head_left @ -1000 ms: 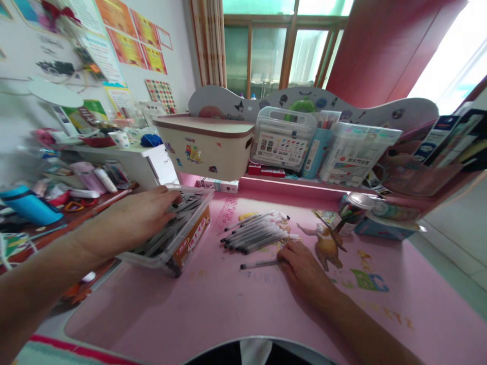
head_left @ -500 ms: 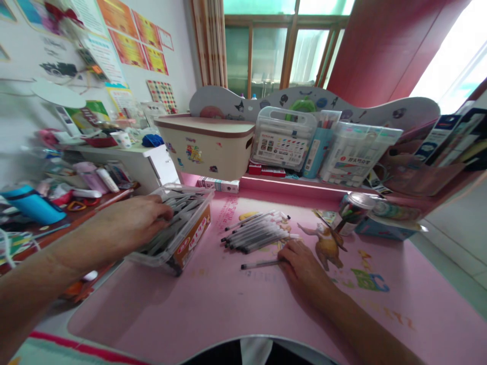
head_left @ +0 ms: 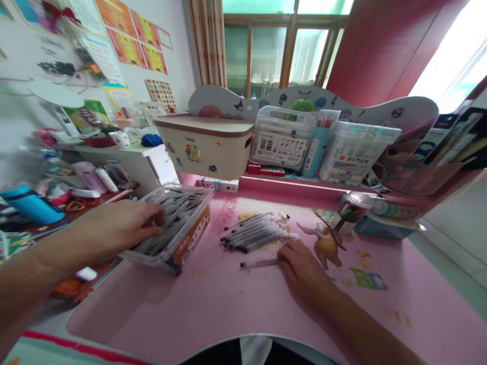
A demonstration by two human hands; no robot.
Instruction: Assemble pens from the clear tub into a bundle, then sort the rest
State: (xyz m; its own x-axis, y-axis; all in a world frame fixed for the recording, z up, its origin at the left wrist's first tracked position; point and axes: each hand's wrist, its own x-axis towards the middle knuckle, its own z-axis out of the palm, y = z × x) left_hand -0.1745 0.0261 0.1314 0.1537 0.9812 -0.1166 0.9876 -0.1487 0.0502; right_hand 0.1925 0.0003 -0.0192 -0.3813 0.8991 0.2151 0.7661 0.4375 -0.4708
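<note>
My left hand [head_left: 133, 223] reaches into a clear plastic box [head_left: 167, 256] packed with pens [head_left: 177, 215]. Its thumb and forefinger are bent with a gap between them, over the pens; the other fingers are partly hidden, and no pen is seen lifted in it. My right hand [head_left: 302, 261] rests low on the pink table, its fingers closed on the end of a single clear pen [head_left: 258, 263] with a dark tip pointing left. Just behind that pen lies a loose pile of similar pens [head_left: 256, 233], mostly with dark ends toward the left.
A lidded cream bin [head_left: 205, 149], a clear marker case [head_left: 283, 139] and a second clear case [head_left: 353, 157] stand on the shelf behind. At the right are a can [head_left: 352, 210] and a blue box [head_left: 388, 227]. A cluttered brown surface [head_left: 81, 215] lies left of the pink table [head_left: 228, 309].
My left hand has drawn back slightly to the left within the box, and its thumb and forefinger show more clearly apart. The right hand and its pen stay in place.
</note>
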